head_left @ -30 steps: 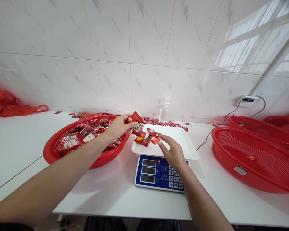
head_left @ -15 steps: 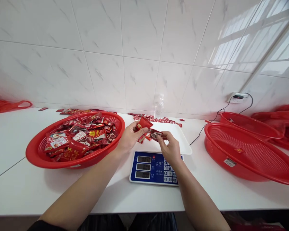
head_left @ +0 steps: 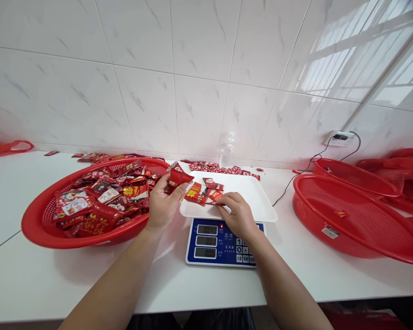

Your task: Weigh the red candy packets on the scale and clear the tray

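Observation:
My left hand [head_left: 165, 204] is closed round several red snack packets [head_left: 177, 178], at the right rim of the full red basket [head_left: 34, 220]. Over the white pan [head_left: 258, 195] of a blue digital scale [head_left: 227, 247], my right hand [head_left: 239, 214] has thumb and fingertips pinched together at a small red packet [head_left: 215, 195]. Beside those fingers a red packet with gold lettering [head_left: 197, 193] and a dark red packet [head_left: 212, 184] lie on the pan. The fingers partly cover the small packet. My right wrist hides some of the scale's keys.
At right stands another red basket [head_left: 316, 229] with one small packet [head_left: 341, 214] inside; a further red basket [head_left: 358, 176] is behind it. Loose packets [head_left: 220, 169] and a clear plastic bottle [head_left: 227, 149] stand along the tiled wall. A black cable [head_left: 289, 183] runs to a socket [head_left: 340, 138].
My left hand has moved left with its packets, towards the full basket. The dark packet my right hand held now lies on the pan, and that hand has come down to the small packet.

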### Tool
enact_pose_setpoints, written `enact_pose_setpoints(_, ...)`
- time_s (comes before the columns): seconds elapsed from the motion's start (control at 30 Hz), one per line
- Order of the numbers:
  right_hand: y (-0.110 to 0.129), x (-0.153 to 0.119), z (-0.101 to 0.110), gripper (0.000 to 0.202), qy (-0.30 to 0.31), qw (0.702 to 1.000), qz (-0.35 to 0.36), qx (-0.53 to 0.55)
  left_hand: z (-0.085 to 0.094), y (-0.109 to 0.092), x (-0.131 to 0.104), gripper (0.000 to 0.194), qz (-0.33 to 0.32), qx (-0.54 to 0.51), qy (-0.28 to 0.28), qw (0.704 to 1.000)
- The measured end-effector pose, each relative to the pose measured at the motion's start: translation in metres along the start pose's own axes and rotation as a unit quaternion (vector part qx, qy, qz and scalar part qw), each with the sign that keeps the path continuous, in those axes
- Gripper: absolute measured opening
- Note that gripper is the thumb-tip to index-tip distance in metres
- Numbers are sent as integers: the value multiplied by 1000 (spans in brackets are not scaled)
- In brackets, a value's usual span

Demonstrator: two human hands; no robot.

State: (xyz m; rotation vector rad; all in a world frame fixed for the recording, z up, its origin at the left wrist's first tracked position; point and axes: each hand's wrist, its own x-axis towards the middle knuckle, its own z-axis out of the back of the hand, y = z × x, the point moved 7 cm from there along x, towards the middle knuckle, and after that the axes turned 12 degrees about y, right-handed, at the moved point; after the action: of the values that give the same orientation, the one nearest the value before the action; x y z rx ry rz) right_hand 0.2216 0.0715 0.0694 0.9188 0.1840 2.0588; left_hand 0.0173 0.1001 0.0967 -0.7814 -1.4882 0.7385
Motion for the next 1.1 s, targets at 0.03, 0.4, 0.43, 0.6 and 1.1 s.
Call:
enact_pose_setpoints(0.03, -2, 0, 1, 14, -6, 1000, -8, 6, -1, 1, -1, 37, 1, 4, 1, 1000)
enact_pose_setpoints(0.4, -23, -5, 11, 21, 0, 983, -165, -81, -3, 14, -8, 37, 32, 53, 22, 998)
enact_pose_setpoints(0.43, -24, -5, 14, 21, -1, 979, -174, -107, -4, 15, -8, 37, 37, 50, 23, 998)
enact_pose_setpoints(0.6, -13, -3, 14, 23, 27, 989, -121, -76, -6, 19, -8, 37, 41, 37, 35, 998)
enact_pose_setpoints(1.1, -1, 1, -2, 31, 62, 996, -49, -32, -15, 8, -10, 26, 8, 116, 70, 991)
